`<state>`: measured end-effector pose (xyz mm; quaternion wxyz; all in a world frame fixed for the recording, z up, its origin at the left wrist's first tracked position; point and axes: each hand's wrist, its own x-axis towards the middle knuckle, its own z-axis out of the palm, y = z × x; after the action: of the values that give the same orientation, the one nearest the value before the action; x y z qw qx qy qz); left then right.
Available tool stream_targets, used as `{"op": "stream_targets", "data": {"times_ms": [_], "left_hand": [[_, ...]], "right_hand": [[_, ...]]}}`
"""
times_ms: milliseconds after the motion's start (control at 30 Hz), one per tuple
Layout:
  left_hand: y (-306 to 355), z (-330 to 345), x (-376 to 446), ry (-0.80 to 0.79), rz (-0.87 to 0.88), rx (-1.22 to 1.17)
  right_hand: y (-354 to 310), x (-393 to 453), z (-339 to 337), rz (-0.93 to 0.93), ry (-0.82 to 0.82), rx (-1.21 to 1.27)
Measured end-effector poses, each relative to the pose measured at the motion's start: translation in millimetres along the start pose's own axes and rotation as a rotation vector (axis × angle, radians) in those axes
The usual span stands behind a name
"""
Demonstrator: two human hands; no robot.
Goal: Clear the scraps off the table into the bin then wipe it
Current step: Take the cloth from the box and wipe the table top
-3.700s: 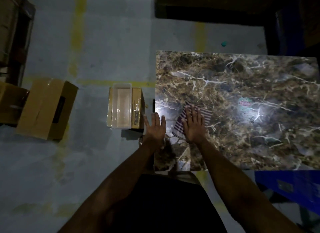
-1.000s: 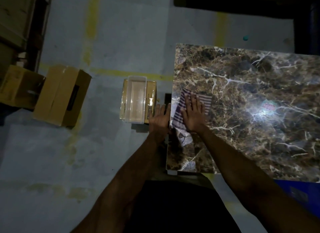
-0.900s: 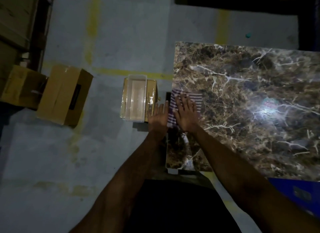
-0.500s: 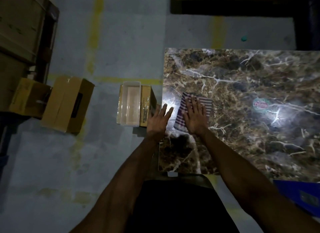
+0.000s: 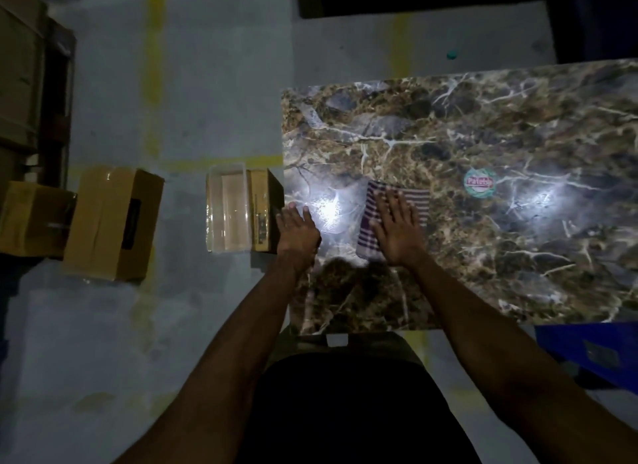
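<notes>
A striped cloth point(image 5: 416, 204) lies on the brown marble table point(image 5: 483, 146), near its left end. My right hand point(image 5: 397, 229) presses flat on the cloth with straight fingers. My left hand point(image 5: 297, 230) rests open at the table's left edge, holding nothing. A clear plastic bin point(image 5: 229, 211) stands on the floor just left of the table, against a small cardboard box point(image 5: 264, 211). No scraps are visible on the tabletop.
A round sticker point(image 5: 479, 183) is on the tabletop right of the cloth. Two cardboard boxes point(image 5: 110, 222) sit on the floor further left, by stacked boxes point(image 5: 17, 66). A blue crate point(image 5: 590, 353) stands below the table's right side.
My right hand has slid the cloth to the right, away from the table's left edge. My left hand has stayed at that edge.
</notes>
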<state>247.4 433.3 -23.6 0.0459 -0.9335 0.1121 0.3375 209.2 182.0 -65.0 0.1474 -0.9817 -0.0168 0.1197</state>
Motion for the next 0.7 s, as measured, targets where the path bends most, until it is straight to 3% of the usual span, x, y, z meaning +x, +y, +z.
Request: {"op": "stream_targets", "data": {"times_ms": [100,300,433,567,700], "left_hand": [[5.0,-1.1,0.7,0.030,0.009,0.036],[4.3,-10.0,-15.6,0.007,0.127,0.043],[10.1,-20.8,-19.4,-0.046,0.142,-0.015],[14.2,-20.8,-17.8,-0.062,0.132,-0.036],[11.8,-21.5,-17.1,-0.042,0.128,-0.014]], "right_hand": [[-18.6,18.5,10.5,0.004,0.047,-0.012],[10.4,-40.2,27.2,-0.281,-0.006,-0.078],[59.0,-40.9,5.2,-0.091,-0.005,-0.060],[41.5,0.8,-11.5,0.075,0.080,-0.011],[0.2,8.1,3.8,-0.043,0.039,-0.002]]}}
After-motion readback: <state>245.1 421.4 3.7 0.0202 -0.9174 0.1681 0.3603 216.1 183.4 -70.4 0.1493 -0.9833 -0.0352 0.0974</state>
